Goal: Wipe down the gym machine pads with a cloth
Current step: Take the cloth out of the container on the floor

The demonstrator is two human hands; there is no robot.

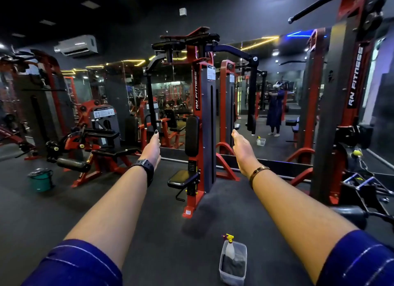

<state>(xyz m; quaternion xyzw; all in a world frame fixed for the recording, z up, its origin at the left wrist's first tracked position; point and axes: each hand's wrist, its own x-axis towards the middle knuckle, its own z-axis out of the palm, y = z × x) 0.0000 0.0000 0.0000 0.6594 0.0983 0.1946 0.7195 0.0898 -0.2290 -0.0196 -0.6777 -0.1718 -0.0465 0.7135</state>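
Observation:
A red and black gym machine stands ahead of me with an upright black back pad (191, 136) and a low black seat pad (181, 178). Both my arms are stretched straight out toward it. My left hand (151, 148) and my right hand (243, 149) are held edge-on with fingers extended, and neither holds anything. Near my feet on the floor sits a clear plastic tub (233, 264) holding a dark grey cloth (233, 266) and a spray bottle (229, 246) with a yellow trigger.
A green bucket (40, 180) stands on the floor at left, beside a leg machine (93, 149). A tall red cable tower (341, 106) rises at right with loose handles (362, 185) at its base. A wall mirror (275, 93) behind reflects a person.

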